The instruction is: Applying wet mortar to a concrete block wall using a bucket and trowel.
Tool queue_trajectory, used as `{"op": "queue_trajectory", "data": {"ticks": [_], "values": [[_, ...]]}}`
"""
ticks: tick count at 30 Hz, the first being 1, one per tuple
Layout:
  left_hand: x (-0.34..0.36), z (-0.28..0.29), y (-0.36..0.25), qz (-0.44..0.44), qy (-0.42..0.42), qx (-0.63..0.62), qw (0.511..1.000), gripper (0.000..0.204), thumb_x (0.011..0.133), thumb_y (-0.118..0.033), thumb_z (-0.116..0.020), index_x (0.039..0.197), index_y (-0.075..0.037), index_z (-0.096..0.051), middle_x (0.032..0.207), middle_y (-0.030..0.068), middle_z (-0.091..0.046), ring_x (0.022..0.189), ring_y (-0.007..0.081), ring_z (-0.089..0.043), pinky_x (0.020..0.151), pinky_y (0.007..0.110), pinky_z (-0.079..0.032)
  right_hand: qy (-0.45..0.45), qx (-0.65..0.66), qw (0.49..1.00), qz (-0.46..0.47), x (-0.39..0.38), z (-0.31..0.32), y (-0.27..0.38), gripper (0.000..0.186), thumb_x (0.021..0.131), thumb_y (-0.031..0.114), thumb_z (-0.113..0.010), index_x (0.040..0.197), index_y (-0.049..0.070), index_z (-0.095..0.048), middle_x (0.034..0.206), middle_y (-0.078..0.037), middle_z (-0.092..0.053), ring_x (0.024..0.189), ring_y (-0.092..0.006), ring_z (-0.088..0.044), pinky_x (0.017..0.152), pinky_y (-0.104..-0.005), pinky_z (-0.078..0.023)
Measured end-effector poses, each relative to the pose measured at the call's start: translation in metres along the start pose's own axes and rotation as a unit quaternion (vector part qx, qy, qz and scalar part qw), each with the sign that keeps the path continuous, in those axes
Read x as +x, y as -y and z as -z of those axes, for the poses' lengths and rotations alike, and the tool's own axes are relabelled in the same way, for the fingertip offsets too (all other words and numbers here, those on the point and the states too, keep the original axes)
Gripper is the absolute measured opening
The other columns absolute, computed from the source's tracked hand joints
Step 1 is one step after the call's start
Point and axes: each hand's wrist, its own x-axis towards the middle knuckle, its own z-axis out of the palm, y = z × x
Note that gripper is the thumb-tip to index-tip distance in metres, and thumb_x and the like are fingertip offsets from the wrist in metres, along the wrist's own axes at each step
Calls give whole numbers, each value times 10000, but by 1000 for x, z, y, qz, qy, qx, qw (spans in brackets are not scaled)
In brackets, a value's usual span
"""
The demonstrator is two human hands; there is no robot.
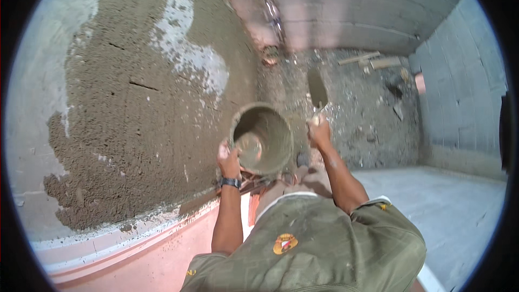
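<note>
My left hand (pixel 229 159), below a wristwatch (pixel 231 183), is closed on the left rim of a round bucket (pixel 278 143). The bucket tilts so that its mouth faces up toward me; grey-brown mortar coats its inner wall, and a paler patch shows at the bottom. To the right of the bucket, my right hand (pixel 319 131) wraps round the handle of a trowel (pixel 317 87). Its long blade points away from me and looks covered in mortar. Wet, rough mortar (pixel 124 130) spreads over the wall surface on the left, around a bare whitish patch (pixel 201 67).
Rubble and dirt cover the floor (pixel 362 113), with wood scraps (pixel 373 62) near the far wall. Grey block walls (pixel 378 13) stand ahead and to the right. Pipes (pixel 270 8) run along the far wall. A pink-and-white ledge (pixel 124 243) lies at the lower left.
</note>
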Motion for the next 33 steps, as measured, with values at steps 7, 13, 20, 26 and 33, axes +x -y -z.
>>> {"op": "queue_trajectory", "data": {"ticks": [7, 13, 20, 26, 33], "values": [[-1, 25, -8, -1, 105, -118, 987, 519, 727, 49, -564, 1237, 25, -467, 1116, 101, -593, 970, 190, -586, 899, 302, -461, -66, 124, 988, -70, -79, 42, -15, 223, 831, 192, -648, 885, 7, -537, 666, -94, -586, 493, -190, -565, 433, -356, -451], [-29, 20, 57, 101, 150, -20, 983, 622, 744, 68, -580, 1334, 23, -390, 1061, 110, -594, 933, 201, -574, 851, 321, -471, 32, -43, 997, -64, -199, 73, -146, 165, 775, 154, -634, 755, -7, -659, 579, -110, -576, 496, -192, -545, 488, -377, -442], [-99, -10, 138, 57, 364, 287, 884, 577, 674, 25, -636, 1238, 53, -513, 1001, 96, -629, 853, 175, -578, 760, 286, -475, -43, -170, 952, -249, -409, 115, -262, 273, 792, 262, -639, 974, 80, -729, 722, -185, -646, 634, -286, -637, 582, -401, -504], [-224, -36, 175, 25, 601, 300, 740, 565, 658, 29, -640, 1215, 36, -544, 948, 62, -622, 762, 149, -578, 674, 273, -479, -241, 8, 853, -463, -540, 154, -338, 393, 760, 377, -640, 977, 58, -715, 915, -214, -684, 864, -338, -678, 733, -434, -531], [-440, -61, 205, -83, 801, 358, 472, 528, 679, -8, -648, 1201, 8, -571, 784, 0, -550, 666, 94, -520, 593, 244, -438, -312, 37, 842, -439, -725, 152, -431, 270, 815, 351, -628, 869, 103, -718, 815, -144, -687, 730, -271, -658, 625, -414, -510]]}}
